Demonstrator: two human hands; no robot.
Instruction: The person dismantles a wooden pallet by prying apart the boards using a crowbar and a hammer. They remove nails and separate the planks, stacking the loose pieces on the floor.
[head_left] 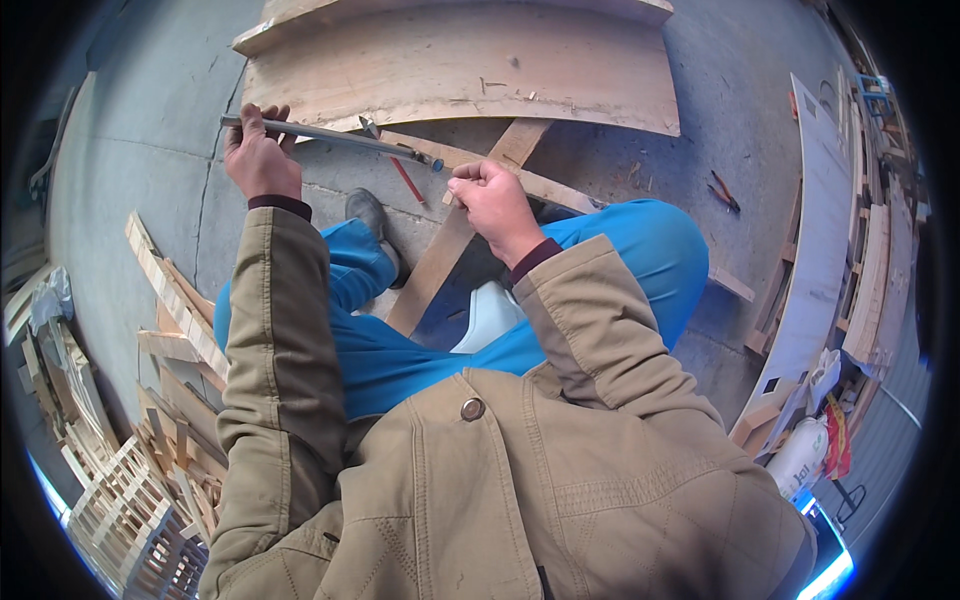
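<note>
My left hand [262, 155] is closed around one end of a long, slim grey metal bar [340, 136], which slants down to the right and has a small blue tip. My right hand [495, 205] is held in a pinch just right of that tip; whatever lies between its fingertips is too small to make out. Beneath the hands, wooden strips [440, 262] cross each other in front of a wide wooden board [460, 75]. A thin red stick [408, 181] shows below the bar.
Pliers [724, 192] with orange-and-dark handles lie on the concrete floor at the right. Wood offcuts [178, 285] and slatted pieces are heaped at the left. A long pale panel [795, 270] and stacked timber line the right side. Wood chips litter the board and floor.
</note>
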